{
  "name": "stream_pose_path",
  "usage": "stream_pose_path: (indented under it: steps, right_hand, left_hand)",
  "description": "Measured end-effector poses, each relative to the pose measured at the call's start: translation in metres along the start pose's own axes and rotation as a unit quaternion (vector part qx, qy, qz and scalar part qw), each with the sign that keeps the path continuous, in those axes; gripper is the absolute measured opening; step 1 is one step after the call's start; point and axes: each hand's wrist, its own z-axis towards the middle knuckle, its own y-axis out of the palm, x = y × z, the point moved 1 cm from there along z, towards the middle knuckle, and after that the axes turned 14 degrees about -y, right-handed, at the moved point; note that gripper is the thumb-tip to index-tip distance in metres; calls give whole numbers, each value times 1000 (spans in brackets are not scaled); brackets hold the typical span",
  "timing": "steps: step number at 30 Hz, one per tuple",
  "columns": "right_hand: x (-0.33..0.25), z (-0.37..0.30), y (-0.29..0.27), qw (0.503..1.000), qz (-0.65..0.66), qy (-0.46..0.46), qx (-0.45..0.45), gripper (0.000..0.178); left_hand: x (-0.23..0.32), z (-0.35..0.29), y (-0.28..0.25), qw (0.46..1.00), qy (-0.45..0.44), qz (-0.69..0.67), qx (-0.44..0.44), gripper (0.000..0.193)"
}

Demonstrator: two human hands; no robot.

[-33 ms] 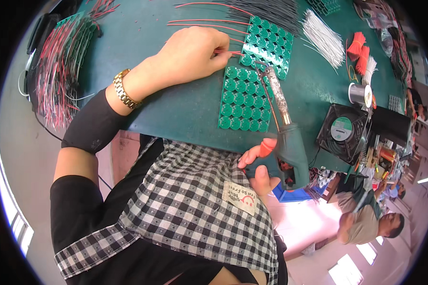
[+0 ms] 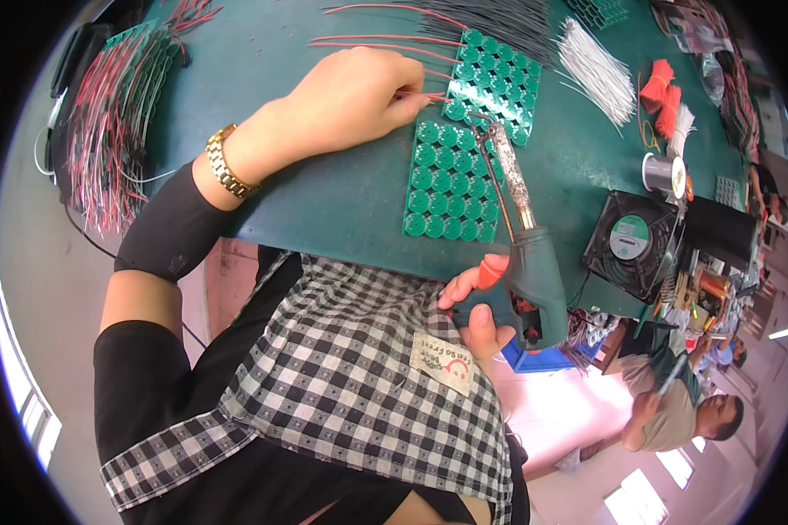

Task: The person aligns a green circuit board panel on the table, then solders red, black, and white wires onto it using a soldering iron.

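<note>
Near edge of surface (image 2: 324,206): right hand (image 2: 484,331) is gripping iron (image 2: 535,267) there. Upper board (image 2: 494,85) is lying right of left hand (image 2: 355,98), the nearer hand. Left grip is pinching red wire (image 2: 438,97), long axis running left-right toward board's left edge.

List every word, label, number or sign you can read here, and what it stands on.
Pale patch on the checked apron: dark lettering beside a red smiling face; wording not copied here.
Round green label on the black fan: print too small to read.
Lower green circuit board and upper green circuit board: pale markings, too small to read.
</note>
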Motion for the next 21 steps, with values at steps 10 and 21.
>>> stream_pose_path:
  steps: [10, 21]
  right_hand:
    - [-2, 0, -3, 997, -12, 25, -68, 51]
    - [-5, -2, 4, 999, 0, 4, -42, 50]
  left_hand:
    - [9, -10, -89, 953, -141, 62, 262, 14]
    - [2, -42, -16, 987, -73, -134, -43, 11]
